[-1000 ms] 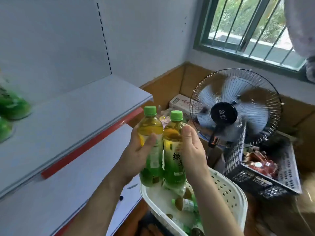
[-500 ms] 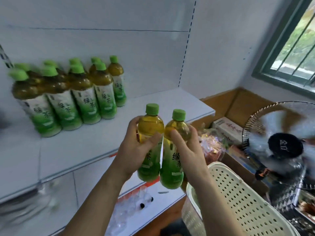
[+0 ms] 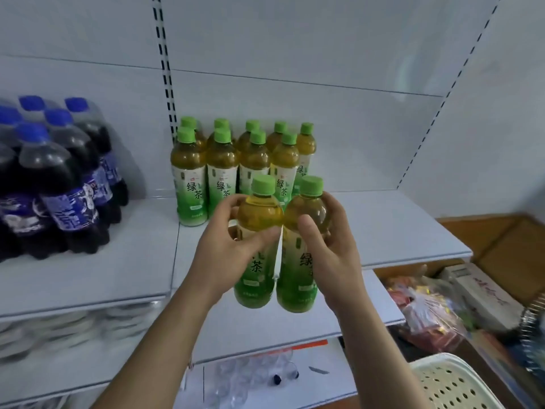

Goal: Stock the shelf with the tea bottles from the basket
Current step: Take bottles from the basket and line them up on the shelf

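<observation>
Two green-capped tea bottles are held upright side by side in the air, just in front of the white shelf (image 3: 392, 231). My left hand (image 3: 227, 252) grips the left tea bottle (image 3: 258, 219) around its middle. My right hand (image 3: 327, 255) grips the right tea bottle (image 3: 306, 214) the same way. Behind them, several identical tea bottles (image 3: 224, 163) stand in two rows at the back of the shelf. The white perforated basket (image 3: 451, 382) shows only its corner at the bottom right; its inside is out of view.
Shrink-wrapped dark soda bottles with blue caps (image 3: 56, 184) fill the shelf's left section. Bare shelf surface lies to the right of the standing tea bottles. A lower shelf (image 3: 295, 323) sits beneath. Boxes and snack bags (image 3: 436, 311) are piled at the right.
My view has swung left from the basket and fan to face the shelf. Both hands have carried the two bottles up toward the shelf in front of the standing rows.
</observation>
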`<action>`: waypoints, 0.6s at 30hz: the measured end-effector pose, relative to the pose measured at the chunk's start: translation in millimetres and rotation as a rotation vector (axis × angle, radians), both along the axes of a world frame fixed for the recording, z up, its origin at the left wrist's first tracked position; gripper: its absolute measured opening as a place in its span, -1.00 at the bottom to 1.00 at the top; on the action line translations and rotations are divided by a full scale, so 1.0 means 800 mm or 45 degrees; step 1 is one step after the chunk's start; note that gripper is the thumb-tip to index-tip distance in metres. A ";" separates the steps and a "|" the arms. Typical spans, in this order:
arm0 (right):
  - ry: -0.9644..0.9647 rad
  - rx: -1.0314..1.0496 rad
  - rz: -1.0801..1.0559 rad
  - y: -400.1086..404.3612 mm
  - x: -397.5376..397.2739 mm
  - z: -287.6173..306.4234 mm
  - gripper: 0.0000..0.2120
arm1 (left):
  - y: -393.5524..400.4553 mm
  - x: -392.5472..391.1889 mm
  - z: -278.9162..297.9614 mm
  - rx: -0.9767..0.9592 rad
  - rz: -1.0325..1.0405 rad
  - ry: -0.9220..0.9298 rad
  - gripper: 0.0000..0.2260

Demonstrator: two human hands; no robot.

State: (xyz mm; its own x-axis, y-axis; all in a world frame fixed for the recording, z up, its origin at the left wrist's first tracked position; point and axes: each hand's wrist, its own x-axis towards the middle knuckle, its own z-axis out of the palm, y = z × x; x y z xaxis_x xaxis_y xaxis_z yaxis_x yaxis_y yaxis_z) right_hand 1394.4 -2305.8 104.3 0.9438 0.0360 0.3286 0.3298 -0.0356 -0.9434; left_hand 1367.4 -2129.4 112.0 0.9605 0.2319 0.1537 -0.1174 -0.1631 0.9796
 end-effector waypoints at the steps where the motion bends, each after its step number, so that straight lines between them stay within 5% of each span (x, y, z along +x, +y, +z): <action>1: -0.009 0.001 0.028 0.006 0.009 0.002 -0.49 | 0.006 0.002 0.004 0.008 0.033 -0.009 -0.48; 18: -0.098 0.056 0.403 0.123 0.114 -0.030 -0.52 | 0.107 0.046 -0.017 0.116 0.451 -0.144 -0.42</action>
